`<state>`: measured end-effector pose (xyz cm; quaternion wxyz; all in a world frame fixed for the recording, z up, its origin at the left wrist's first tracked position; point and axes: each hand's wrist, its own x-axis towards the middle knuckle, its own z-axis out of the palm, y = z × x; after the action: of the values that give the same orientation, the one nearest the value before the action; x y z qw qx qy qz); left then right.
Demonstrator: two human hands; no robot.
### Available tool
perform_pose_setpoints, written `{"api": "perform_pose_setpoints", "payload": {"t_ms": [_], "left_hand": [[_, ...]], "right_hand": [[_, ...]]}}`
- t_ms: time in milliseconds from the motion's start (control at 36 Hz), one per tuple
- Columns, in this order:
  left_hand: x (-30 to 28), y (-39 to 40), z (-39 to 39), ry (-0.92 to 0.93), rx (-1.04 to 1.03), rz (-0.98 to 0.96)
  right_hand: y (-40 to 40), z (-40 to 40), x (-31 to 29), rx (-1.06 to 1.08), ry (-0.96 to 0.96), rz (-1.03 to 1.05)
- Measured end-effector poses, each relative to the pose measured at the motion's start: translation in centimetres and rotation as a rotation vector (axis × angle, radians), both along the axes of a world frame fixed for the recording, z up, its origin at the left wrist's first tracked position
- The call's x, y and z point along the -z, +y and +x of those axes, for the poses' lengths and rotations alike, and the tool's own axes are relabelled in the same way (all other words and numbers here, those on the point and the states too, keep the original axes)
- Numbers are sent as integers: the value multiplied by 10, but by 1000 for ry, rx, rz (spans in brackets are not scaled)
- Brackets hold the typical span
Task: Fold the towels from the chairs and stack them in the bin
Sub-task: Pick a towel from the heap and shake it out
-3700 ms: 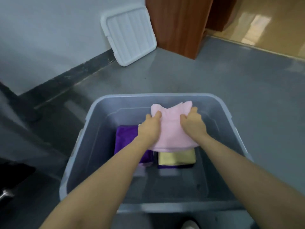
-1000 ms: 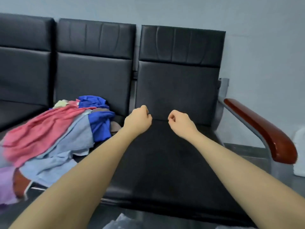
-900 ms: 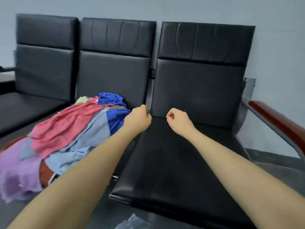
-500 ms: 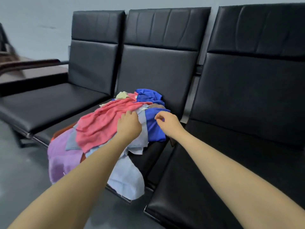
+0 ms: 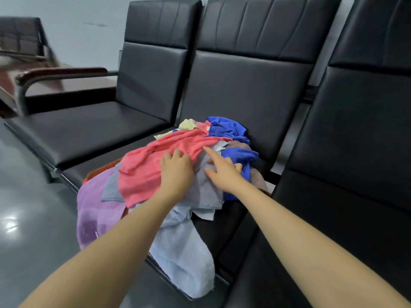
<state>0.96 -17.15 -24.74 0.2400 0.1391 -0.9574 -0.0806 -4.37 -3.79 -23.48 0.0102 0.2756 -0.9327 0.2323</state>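
Observation:
A heap of loose towels lies on the middle black chair seat (image 5: 115, 161). On top is a coral-pink towel (image 5: 144, 167); under it are a grey towel (image 5: 206, 187), a blue towel (image 5: 229, 130), a lilac towel (image 5: 95, 210), a pale blue towel (image 5: 184, 247) hanging over the seat's front edge, and a pale yellow one (image 5: 186, 125). My left hand (image 5: 175, 170) rests on the coral-pink towel with fingers spread. My right hand (image 5: 222, 168) lies on the grey towel, forefinger stretched toward the pink towel's edge. The bin is out of view.
Three joined black chairs stand against a pale wall: left seat (image 5: 84, 127), right seat (image 5: 333, 241). A wood-topped armrest (image 5: 60, 73) ends the row at left. A brown desk (image 5: 55, 85) lies behind it. Grey floor (image 5: 26, 218) is at lower left.
The view swung from the bin, where both hands held a folded pink towel, to the chairs. Both hands, loosely closed a second ago, have spread and come down on the towel heap.

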Motion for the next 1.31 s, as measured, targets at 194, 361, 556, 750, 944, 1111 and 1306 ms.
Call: {"api": "perform_pose_setpoints", "payload": {"t_ms": [194, 361, 556, 750, 944, 1111, 1306], "left_hand": [[-12, 22, 19, 138, 266, 225], [-16, 37, 30, 74, 272, 268], [-36, 61, 55, 78, 318, 403], [-47, 79, 69, 56, 289, 309], [-47, 85, 63, 8, 242, 266], [-42, 78, 38, -56, 181, 197], [-29, 69, 1, -180, 16, 59]], "right_hand": [[10, 14, -9, 0, -62, -91], [33, 31, -11, 22, 69, -19], [64, 53, -21, 108, -152, -383], [98, 74, -30, 114, -262, -716], [105, 68, -30, 242, -207, -723], [101, 51, -18, 447, -132, -491], [98, 30, -1, 408, -271, -256]]}}
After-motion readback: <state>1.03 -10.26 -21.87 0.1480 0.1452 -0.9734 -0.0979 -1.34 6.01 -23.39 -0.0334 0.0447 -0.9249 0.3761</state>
